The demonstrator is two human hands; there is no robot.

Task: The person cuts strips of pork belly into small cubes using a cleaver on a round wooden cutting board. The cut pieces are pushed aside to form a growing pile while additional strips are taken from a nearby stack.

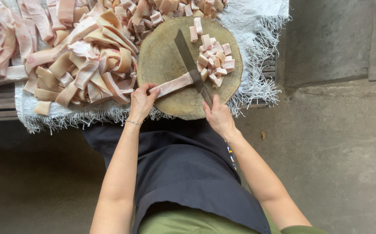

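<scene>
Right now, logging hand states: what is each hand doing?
Left hand: closed, pinning the meat strip on the board.
Right hand: closed, holding the cleaver.

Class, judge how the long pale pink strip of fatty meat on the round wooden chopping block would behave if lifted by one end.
The pale pink meat strip would probably droop, since the heaped strips nearby bend and curl. It looks fatty, so likely slippery; the left hand pins its end.
</scene>
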